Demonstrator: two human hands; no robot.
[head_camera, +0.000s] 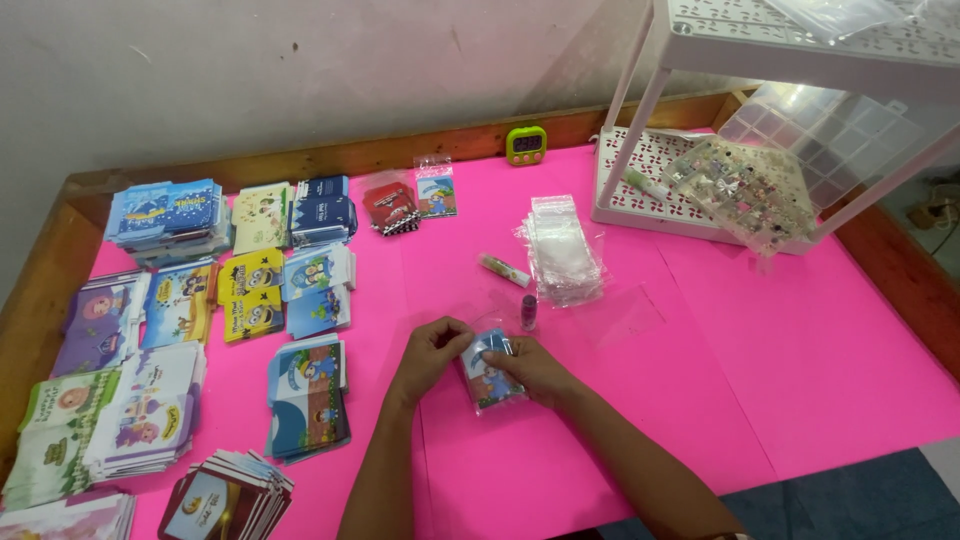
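Lying between both hands just above the pink worktop (700, 380), a small clear sleeve with a blue picture card (490, 375) is pinched: its upper end by the left hand (432, 352), its right edge by the right hand (537, 368). The long axis runs away from the body.

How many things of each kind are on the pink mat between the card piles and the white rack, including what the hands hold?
Stack of clear bags: 1
Small tubes, one pale and one purple: 2
Bagged picture card, held by left hand and right hand: 1
Total: 4
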